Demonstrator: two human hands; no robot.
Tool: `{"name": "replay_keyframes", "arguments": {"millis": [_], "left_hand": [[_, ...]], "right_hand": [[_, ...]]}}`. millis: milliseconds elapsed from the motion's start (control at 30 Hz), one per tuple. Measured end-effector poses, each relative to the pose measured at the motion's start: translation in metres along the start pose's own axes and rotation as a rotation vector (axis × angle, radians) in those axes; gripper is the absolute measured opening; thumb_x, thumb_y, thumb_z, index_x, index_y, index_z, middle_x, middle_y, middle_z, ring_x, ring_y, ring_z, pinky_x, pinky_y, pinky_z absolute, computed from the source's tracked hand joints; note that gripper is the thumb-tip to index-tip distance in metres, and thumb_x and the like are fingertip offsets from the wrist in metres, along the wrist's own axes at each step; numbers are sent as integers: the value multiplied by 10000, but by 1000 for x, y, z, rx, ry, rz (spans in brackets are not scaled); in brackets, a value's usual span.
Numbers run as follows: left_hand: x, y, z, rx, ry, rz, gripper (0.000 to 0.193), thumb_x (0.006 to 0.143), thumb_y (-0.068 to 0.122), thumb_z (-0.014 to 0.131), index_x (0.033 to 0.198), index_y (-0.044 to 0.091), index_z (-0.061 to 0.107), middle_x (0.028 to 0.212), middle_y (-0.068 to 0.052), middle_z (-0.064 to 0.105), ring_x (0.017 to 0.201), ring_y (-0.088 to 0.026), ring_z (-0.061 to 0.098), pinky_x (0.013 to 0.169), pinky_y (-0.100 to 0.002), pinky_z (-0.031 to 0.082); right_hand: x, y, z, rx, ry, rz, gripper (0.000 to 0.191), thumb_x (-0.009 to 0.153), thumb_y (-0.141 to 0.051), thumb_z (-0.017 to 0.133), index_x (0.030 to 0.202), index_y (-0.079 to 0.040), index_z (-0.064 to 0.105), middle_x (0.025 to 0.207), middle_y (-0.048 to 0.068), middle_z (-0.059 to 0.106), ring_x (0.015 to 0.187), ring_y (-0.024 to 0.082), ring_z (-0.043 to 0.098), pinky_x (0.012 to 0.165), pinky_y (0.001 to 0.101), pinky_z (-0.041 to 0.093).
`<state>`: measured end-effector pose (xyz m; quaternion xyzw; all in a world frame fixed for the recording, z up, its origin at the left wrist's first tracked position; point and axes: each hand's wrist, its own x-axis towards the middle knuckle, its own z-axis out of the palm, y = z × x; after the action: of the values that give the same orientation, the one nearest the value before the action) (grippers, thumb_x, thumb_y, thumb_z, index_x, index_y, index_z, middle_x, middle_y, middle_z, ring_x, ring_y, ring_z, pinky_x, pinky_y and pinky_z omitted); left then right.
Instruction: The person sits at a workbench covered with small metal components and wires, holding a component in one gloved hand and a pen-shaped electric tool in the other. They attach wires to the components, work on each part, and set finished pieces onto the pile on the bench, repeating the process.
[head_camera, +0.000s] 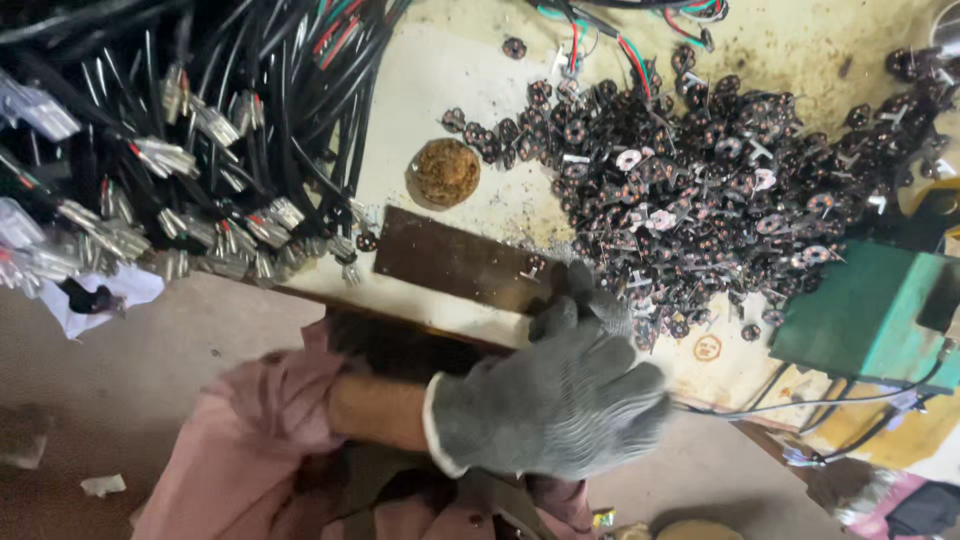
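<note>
My left hand (555, 400) wears a grey knit glove, and a pink sleeve is pushed back on the forearm. It hovers at the front edge of the worktable (450, 80), its fingertips reaching the near end of a dark brown flat plate (450, 262). A small dark part (533, 267) lies on that plate just beyond the fingers. Past it spreads a big pile of small dark round parts (700, 180) with copper windings and metal pins. The glove is blurred and seen from the back, so I cannot tell whether it holds a part. My right hand is out of view.
A thick bundle of black cables (200, 140) with metal-pronged ends covers the left of the table. A brown round lump (445, 172) sits near the plate. A green metal box (870, 312) with thin wires stands at right. Red and green wires (610, 40) lie at the back.
</note>
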<state>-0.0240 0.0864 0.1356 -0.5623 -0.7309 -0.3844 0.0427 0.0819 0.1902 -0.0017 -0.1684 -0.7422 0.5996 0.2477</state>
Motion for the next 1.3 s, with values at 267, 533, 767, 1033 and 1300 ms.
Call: {"name": "replay_keyframes", "arguments": {"millis": [267,533,767,1033,1300], "left_hand": [[-115,-107,-74,1560,-103,-888,532,959,502,592,1187,24,647,1147,-67,596,1087,-201,560,954,-328,477],[-120,-111,-64,1173,-229,-920,201,941,290,706,996,101,668,1005,-82,564,1001,-256,565,830,-421,458],[-114,-138,-26,1356,-397,-868,137,941,168,664,1050,86,680,1020,-63,573,972,-225,532,821,-412,395],[-124,-108,-48,970,-305,-892,144,1007,217,649,946,89,672,997,-95,592,982,-270,554,891,-449,405],[-123,-88,-55,816,202,-869,182,1104,196,606,1195,39,623,1165,-110,591,1055,-252,554,911,-413,435]], "right_hand": [[19,-7,7,-195,-45,-50,104,1063,-91,615,1137,-27,581,1084,128,652,795,163,575,790,322,491],[17,-5,10,-130,-38,-86,183,1066,-88,626,1212,-26,536,1271,164,679,893,166,630,888,332,526],[15,0,5,-167,-94,-50,168,1053,-61,619,1214,-48,570,1252,158,673,891,158,617,822,306,521],[17,-4,2,-273,-124,-146,194,1086,-37,621,1272,-37,568,1195,140,656,956,214,631,879,326,502],[23,-10,4,-248,-190,-22,209,1052,-82,615,1240,3,652,971,78,653,735,142,593,714,290,474]]}}
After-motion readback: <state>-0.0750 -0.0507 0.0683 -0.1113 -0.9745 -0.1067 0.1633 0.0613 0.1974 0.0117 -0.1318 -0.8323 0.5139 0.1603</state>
